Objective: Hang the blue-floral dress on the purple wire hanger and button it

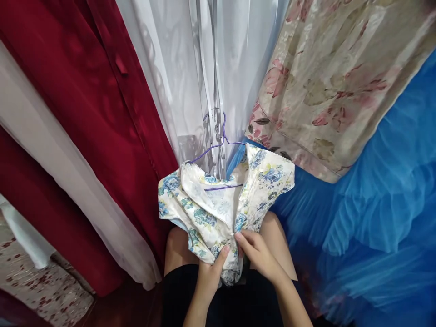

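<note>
A white garment with blue and yellow flowers [200, 211] rests across my lap, its top spread over a purple wire hanger [218, 144]. The hanger's hook points away from me, against pale hanging fabric. My left hand [211, 272] grips the lower left of the garment, thumb on top and the other fingers hidden beneath the cloth. At the bottom of the V-shaped neckline, my right hand [252, 247] pinches the front edge between thumb and fingers. The garment's lower part is bunched between my hands.
Long red cloth [112, 113] and cream cloth [68, 168] hang on the left. White fabric with thin straps [216, 68] hangs ahead. To the right are a beige floral dress [327, 91] and blue tulle [374, 213]. A dark floor [139, 304] shows at lower left.
</note>
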### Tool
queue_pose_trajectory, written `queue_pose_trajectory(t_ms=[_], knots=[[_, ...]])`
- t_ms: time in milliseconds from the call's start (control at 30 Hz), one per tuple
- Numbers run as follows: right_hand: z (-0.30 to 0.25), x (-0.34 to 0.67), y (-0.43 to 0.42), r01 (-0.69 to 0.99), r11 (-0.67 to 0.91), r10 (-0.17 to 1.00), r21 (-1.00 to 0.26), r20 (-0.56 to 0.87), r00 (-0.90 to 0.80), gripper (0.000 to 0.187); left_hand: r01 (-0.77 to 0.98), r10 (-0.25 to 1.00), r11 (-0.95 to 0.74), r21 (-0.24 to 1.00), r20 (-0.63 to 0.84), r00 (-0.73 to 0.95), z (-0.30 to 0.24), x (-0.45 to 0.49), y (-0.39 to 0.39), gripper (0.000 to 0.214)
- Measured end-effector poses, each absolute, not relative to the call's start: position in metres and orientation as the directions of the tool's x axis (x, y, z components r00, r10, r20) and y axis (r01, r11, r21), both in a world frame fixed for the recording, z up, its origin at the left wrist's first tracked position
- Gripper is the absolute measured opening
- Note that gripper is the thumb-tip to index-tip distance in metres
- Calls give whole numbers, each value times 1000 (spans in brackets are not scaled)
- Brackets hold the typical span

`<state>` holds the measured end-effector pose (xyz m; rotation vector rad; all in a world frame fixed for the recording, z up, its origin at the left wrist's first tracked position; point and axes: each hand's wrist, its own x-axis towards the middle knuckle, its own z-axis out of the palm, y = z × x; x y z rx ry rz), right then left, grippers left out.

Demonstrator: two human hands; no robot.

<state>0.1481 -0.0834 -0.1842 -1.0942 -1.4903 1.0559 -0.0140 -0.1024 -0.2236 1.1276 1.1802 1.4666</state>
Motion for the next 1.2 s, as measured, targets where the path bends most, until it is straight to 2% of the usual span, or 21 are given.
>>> queue_pose_trajectory(t_ms=[33,67,367,567,700,800,1000,1200], knots=[[-184,143,-83,174,211,963,-962,174,-204,54,-91,982,-130,987,115,-152,-223,-18,-102,69],[-183,139,-82,209,212,962,-955,166,-215,53,-75,982,-137,988,125,-143,-223,-22,-101,67],[-174,149,-91,262,190,979,-946,161,-128,49,63,978,-205,977,208,-35,-219,-17,-105,50],[-161,166,-99,208,209,963,-956,164,-216,44,150,967,-228,962,242,-81,-207,-15,-108,52],[-154,164,-101,194,178,963,-965,131,-234,44,141,976,-217,966,214,42,-205,-18,-111,48],[-153,161,-102,198,155,968,-968,109,-227,44,134,978,-204,970,197,63,-204,-18,-114,50],[-159,158,-102,163,152,973,-975,119,-197,45,90,988,-142,986,147,-43,-201,-28,-112,51],[-168,154,-101,132,162,976,-978,139,-165,45,-48,901,-82,995,53,-430,-214,-76,-89,51]])
